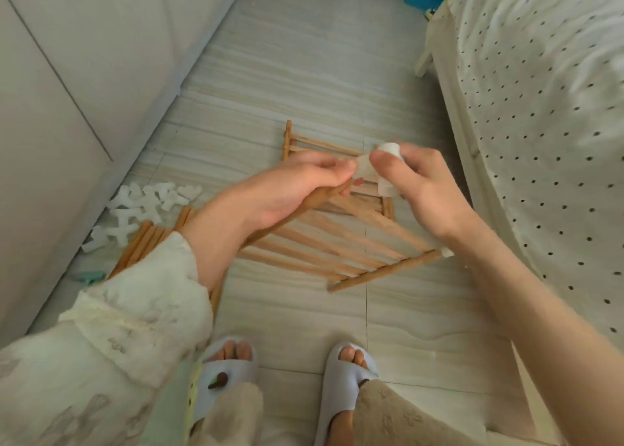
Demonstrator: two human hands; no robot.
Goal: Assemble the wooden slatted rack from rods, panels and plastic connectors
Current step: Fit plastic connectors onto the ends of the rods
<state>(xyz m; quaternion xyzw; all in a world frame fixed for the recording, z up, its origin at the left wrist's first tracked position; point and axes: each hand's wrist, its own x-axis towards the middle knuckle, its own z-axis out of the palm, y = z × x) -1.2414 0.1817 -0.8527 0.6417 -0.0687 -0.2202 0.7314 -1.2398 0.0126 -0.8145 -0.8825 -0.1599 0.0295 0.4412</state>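
Step in hand: fitting a plastic connector (381,170) onto a rod end. My left hand (287,192) grips the wooden rod (290,221); my right hand (418,182) pinches the connector at its tip. Next: align socket with rod, push straight. Slatted panel (320,246) lies on the floor (304,74) below; spare connectors (141,206) and rods (145,243) left, bed (540,108) close right.

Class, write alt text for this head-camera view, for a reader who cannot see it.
Seen from above, a person's left hand grips a wooden rod while the right hand pinches a white plastic connector at its tip. Slatted panels, spare rods and loose connectors lie on the tiled floor.
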